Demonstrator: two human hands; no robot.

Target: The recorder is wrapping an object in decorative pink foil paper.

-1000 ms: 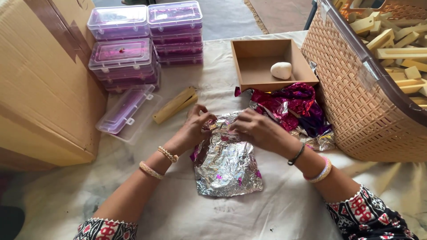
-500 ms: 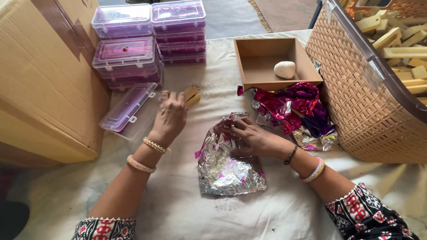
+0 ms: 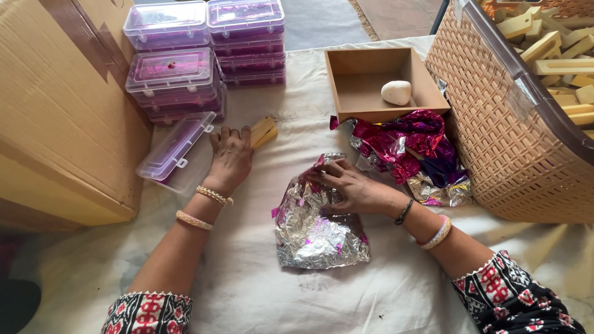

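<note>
**Left hand reaching to wooden sticks; right pinning foil**

Reaching farther out than a moment ago, the left hand (image 3: 230,156) is now lying flat, fingers spread and loose, touching the wooden sticks (image 3: 262,131) beside the open clear case (image 3: 176,150). The right hand (image 3: 352,188) is pressing down the top of the crinkled silver foil sheet (image 3: 317,224) at cloth centre, fingers extended, gripping nothing. Risk: thin foil may be tearing or sliding under one-handed pressure.

Two hands, left (image 3: 230,158) and right (image 3: 356,188). One silver foil sheet (image 3: 318,229), one wooden tray (image 3: 371,65) holding one white lump (image 3: 396,92), one woven basket (image 3: 507,136), one cardboard box (image 3: 55,117). Two stacks of clear plastic cases far left (image 3: 204,49), one case open (image 3: 176,148).
</note>
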